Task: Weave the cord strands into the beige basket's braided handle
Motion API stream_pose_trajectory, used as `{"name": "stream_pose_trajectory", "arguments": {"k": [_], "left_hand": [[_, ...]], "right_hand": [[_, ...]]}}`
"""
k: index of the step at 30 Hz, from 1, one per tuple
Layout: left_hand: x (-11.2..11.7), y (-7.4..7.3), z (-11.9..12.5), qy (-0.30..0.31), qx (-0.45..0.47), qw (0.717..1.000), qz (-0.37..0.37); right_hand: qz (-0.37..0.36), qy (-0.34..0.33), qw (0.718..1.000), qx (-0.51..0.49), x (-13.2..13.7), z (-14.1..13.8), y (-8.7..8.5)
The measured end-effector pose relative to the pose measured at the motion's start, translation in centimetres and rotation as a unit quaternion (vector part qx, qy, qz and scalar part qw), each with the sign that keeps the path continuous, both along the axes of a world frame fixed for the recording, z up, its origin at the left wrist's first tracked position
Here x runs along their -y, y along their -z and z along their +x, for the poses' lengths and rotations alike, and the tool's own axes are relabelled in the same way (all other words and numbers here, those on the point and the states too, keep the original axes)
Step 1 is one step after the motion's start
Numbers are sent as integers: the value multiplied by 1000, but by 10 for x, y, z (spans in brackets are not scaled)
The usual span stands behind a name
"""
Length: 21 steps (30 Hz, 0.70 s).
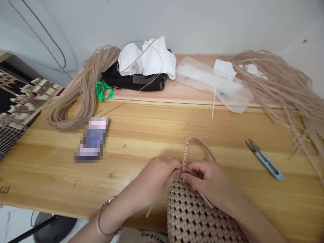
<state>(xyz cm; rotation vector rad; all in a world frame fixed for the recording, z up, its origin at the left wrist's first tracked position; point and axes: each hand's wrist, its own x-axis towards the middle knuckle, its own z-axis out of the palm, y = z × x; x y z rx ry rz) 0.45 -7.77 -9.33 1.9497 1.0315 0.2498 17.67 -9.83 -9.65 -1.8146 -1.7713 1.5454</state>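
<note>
Handle [188, 148] of woven tan bag [187, 216] pinched at rim by both hands

L hand [154, 179] & R hand [210, 182] meet at the bag's top edge, where the braided handle arcs up from the weave. L fingers [176, 167] are closed tight on the handle's base, R fingers [192, 172] curled over the same spot & gripping it w/ a thin strip [192, 172]; exact finger contact partly hidden. Bag sits on the wooden table [76, 162] nr its front edge, its lower part running out of view. Bangle [106, 216] on L wrist.

Rel. to bag: loose tan strip [205, 199] pokes out just under R hand; another [149, 211] hangs below L hand. Blue-handled thread snips [263, 158] lie to the right, well apart. Pixelated flat object [92, 140] lies to the left, too blurred to tell. Behind it, coiled cane strips [81, 91], green ribbon [103, 90], black pouch [134, 79] under white tissue [146, 57]. Far behind & right: clear plastic sleeve [212, 81], messy pile of strips [278, 84]. Far left: patterned cloth [25, 98], wire basket [8, 135].
</note>
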Motion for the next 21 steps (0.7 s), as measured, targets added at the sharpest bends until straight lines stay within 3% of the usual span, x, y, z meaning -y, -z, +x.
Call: {"name": "stream_pose_trajectory", "arguments": {"k": [3, 7, 12, 16, 21], "left_hand": [[0, 2, 0, -37, 31, 993, -103], [-2, 9, 2, -88, 84, 954, -273], [-5, 10, 4, -97, 81, 967, -222], [-6, 9, 1, -71, 93, 963, -244], [-7, 19, 0, -136, 168, 914, -342]], "right_hand": [[12, 1, 1000, 4, 0, -2, 2], [19, 1, 1000, 5, 1, -4, 1], [12, 9, 1000, -1, 3, -5, 1], [-8, 12, 1000, -22, 2, -3, 2], [-40, 12, 997, -59, -1, 0, 1]]}}
